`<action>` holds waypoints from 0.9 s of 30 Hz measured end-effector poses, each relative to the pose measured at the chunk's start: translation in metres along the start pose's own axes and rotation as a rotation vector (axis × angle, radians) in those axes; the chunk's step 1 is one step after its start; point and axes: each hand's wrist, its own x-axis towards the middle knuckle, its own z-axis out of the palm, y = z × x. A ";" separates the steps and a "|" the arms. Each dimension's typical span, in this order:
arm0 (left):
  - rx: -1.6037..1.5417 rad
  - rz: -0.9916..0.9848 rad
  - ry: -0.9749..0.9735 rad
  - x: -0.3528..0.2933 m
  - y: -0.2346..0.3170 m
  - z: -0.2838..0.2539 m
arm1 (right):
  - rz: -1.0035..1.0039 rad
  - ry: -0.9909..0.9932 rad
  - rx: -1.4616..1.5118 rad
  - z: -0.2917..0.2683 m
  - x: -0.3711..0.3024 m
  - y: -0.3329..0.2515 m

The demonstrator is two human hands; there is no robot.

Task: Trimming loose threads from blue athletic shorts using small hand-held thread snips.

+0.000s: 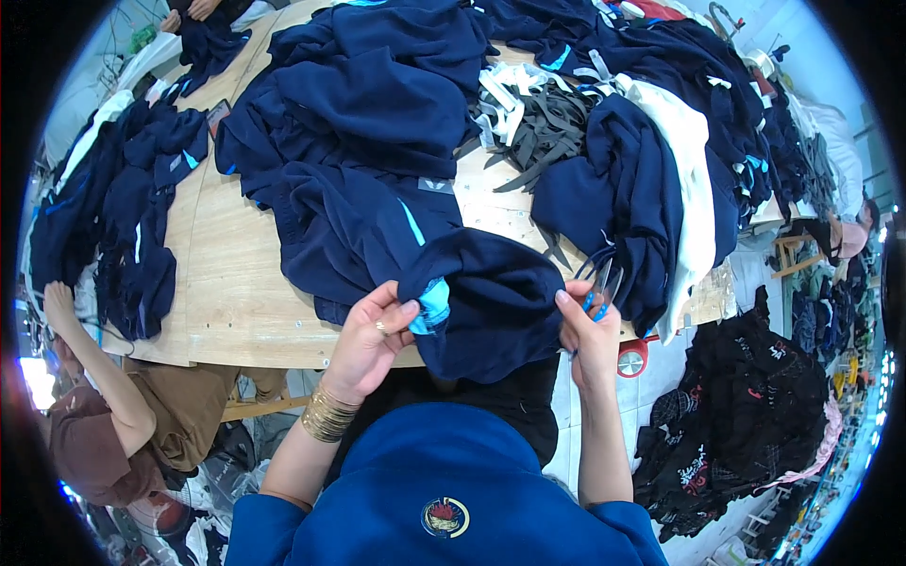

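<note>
Both my hands are holding a dark blue garment [491, 302] at the near edge of the wooden table [226, 292]. My left hand [368, 340] is pinching its light blue trim [434, 307], and my right hand [587, 325] is gripping small blue-handled snips [599, 283]. I think I am trimming loose threads, so next I need to find one and line the blades up carefully.

A small grey rectangular label [436, 186] sits sewn on the navy garment pile [377, 104] at table centre.

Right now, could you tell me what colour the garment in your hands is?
Navy garment, light blue trim; head view.
</note>
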 end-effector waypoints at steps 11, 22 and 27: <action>-0.005 0.045 0.045 -0.001 -0.011 0.028 | -0.562 -0.219 -0.873 0.050 -0.043 -0.012; -0.015 0.101 0.062 -0.005 -0.016 0.037 | -0.767 -0.128 -0.991 0.059 -0.039 0.002; -0.035 0.099 0.070 -0.005 -0.017 0.039 | -0.833 -0.103 -0.992 0.060 -0.037 0.004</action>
